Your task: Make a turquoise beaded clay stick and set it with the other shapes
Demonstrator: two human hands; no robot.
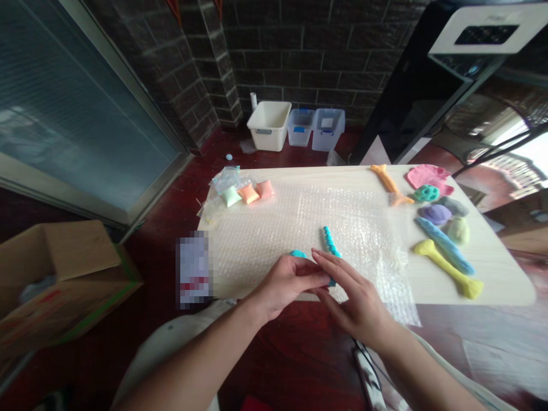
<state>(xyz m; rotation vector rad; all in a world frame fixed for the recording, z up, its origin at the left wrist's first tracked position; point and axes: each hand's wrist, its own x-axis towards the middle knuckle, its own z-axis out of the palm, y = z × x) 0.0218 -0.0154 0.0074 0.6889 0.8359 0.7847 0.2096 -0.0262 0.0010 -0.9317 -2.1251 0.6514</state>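
Observation:
My left hand (pixel 285 285) and my right hand (pixel 353 294) meet over the table's front edge. Between their fingers shows a bit of turquoise clay (pixel 332 282); most of it is hidden. The left fingers are closed around it, while the right fingers, fairly straight, press against it from the other side. Just beyond the hands, a row of small turquoise clay balls (pixel 329 238) lies on the bubble wrap (pixel 278 234). A turquoise clay lump (pixel 298 253) rests behind my left hand, partly covered by it.
At the table's (pixel 505 279) right lie a yellow clay bone (pixel 449 268), a blue twisted roll (pixel 445 245), an orange bone (pixel 387 180), a pink flat piece (pixel 422 176) and other lumps. Small clay packets (pixel 248 194) sit back left. Bins (pixel 269 125) stand by the wall; a cardboard box (pixel 64 279) is left.

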